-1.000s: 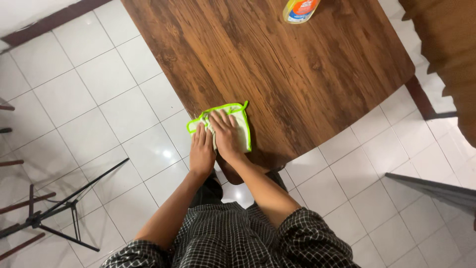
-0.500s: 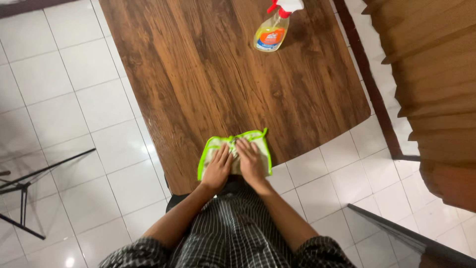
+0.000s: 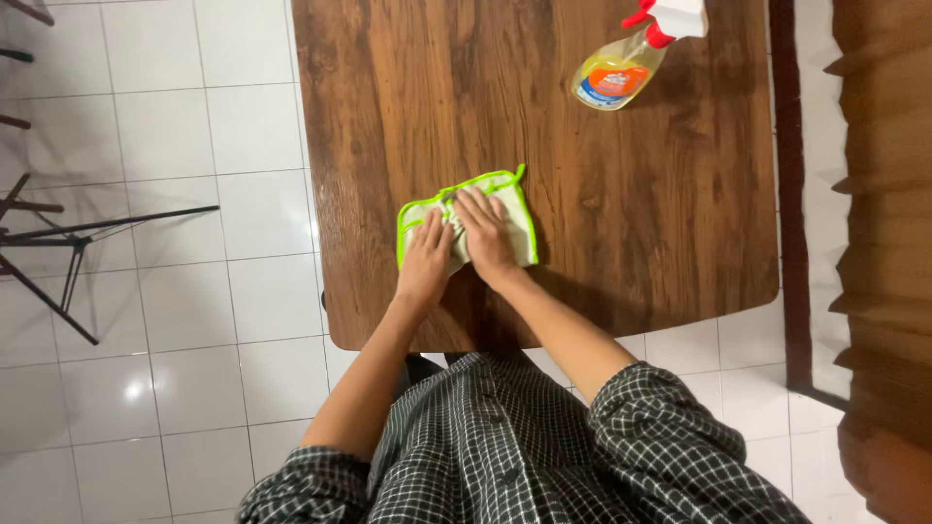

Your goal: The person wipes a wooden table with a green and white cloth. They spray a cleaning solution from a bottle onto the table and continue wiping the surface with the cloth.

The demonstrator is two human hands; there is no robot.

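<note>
Wooden table: one. Cloth, pale with green edging: one, lying near the table's front edge. Spray bottle: one, at the far right. Left hand and right hand: both flat, fingers spread, pressing the cloth. Since half a second ago, cloth and hands sit farther from the edge.

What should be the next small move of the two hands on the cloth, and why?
Probably push the cloth forward over the table, away from the body. The left hand and right hand both lie flat on the cloth, which sits near the table's near edge. A wide stretch of bare wood lies between it and the spray bottle at the far side.
</note>
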